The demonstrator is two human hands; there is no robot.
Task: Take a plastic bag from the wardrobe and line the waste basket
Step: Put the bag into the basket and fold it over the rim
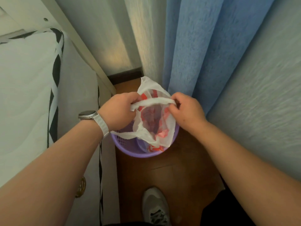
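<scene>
A white plastic bag (153, 126) with red print hangs open over a purple waste basket (128, 148) on the wooden floor. My left hand (118, 110), with a watch on its wrist, grips the bag's left rim. My right hand (185, 110) pinches the right rim. A band of the bag's mouth is stretched between the two hands. The bag's lower end dips inside the basket, and one handle loop drapes over the basket's left rim.
A mattress (27, 95) with black-and-white trim fills the left side. White and blue curtains (195, 46) hang at the back and right. My shoe (154, 207) stands on the narrow strip of wooden floor (179, 173) in front of the basket.
</scene>
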